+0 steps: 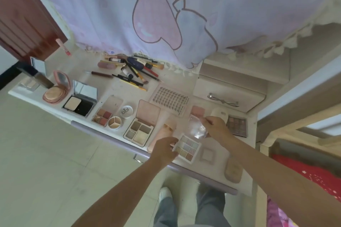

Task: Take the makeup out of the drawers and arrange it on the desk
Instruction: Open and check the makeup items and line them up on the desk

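A nine-pan eyeshadow palette lies open near the desk's front edge. My left hand grips its left side. Its clear lid stands tilted up, and my right hand pinches the lid's top edge. Several opened palettes and compacts line the white desk: a four-pan palette, a small blush palette, a black powder compact, a pink round compact. Brushes and pencils lie heaped at the back.
A lash tray sits mid-desk, a dark palette at the right, a beige puff case and a small square compact near the front. A white drawer unit stands at the back right. A curtain hangs above.
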`<act>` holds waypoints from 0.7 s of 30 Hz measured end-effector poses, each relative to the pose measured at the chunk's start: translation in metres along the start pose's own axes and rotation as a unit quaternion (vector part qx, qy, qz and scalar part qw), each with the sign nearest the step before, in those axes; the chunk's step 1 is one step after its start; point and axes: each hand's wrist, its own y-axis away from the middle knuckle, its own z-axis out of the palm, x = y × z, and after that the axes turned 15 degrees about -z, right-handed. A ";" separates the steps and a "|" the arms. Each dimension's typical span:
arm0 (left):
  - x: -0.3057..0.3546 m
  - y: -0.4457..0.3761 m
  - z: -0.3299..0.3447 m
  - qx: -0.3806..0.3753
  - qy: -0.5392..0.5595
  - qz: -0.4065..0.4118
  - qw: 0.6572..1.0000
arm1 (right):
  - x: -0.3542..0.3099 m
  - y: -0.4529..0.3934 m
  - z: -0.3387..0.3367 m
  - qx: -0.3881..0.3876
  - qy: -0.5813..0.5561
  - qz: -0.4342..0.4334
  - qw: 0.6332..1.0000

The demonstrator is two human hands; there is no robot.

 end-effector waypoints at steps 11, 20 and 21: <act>-0.005 0.012 0.023 0.101 -0.280 -0.006 0.955 | 0.028 -0.021 0.029 -0.018 -0.009 0.031 0.999; -0.009 0.009 0.024 0.114 -0.314 0.016 0.942 | 0.024 -0.011 0.029 -0.019 0.038 0.002 0.999; -0.010 0.008 0.025 0.115 -0.310 0.019 0.944 | 0.026 -0.005 0.026 -0.028 0.056 -0.015 0.998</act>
